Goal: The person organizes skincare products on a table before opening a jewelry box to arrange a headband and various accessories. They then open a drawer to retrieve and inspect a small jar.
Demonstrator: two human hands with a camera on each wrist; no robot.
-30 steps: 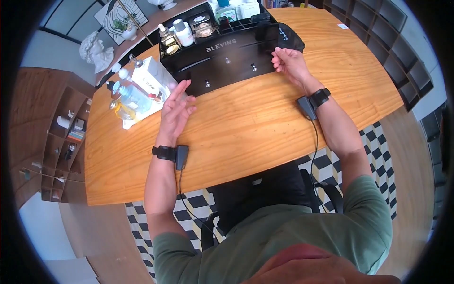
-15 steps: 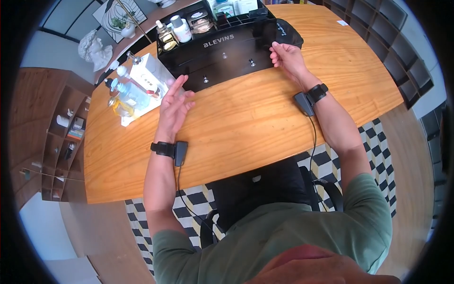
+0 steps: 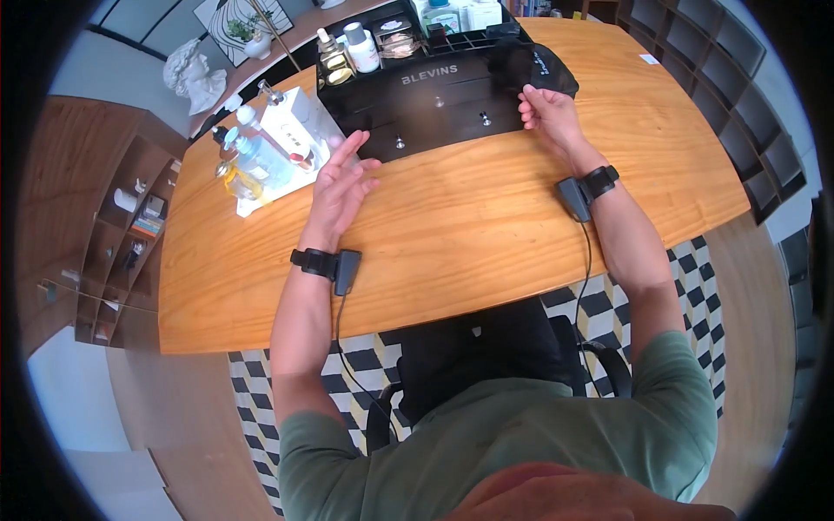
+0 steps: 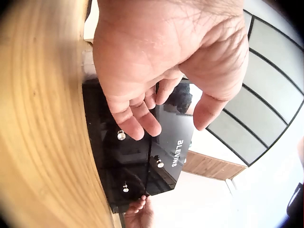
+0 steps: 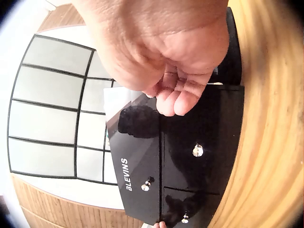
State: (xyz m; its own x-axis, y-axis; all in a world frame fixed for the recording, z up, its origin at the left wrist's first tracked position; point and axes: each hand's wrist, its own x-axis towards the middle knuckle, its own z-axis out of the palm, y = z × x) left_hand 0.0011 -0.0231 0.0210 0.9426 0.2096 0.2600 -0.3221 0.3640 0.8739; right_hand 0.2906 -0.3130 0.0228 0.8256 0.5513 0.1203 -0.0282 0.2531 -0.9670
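A black glossy organizer (image 3: pixel 417 104) with round clear knobs and BLEVINS lettering stands at the table's back; its front also shows in the left wrist view (image 4: pixel 164 137) and right wrist view (image 5: pixel 178 171). Beside its lower left front corner is the left hand (image 3: pixel 341 191), fingers loosely extended and thumb apart, with nothing visible in it. At the right end of the front, the right hand (image 3: pixel 556 122) has bent fingers, thumb near the index finger; the fingertips (image 5: pixel 179 104) lie close to the panel, and contact is unclear. Both upper compartment and lower drawers appear flush.
Bottles and jars (image 3: pixel 360 50) fill the organizer's top. Left of it, pump bottles (image 3: pixel 261 156) and a white box (image 3: pixel 291 126) stand on a white tray (image 3: pixel 252 207). A black rounded item (image 3: pixel 556 71) lies at its right end. A cable hangs from each wrist camera.
The head view has shifted, so organizer and hands appear farther right. A pale streak on the organizer's upper left front is gone. Both hands stay beside its front with nearly the same finger pose.
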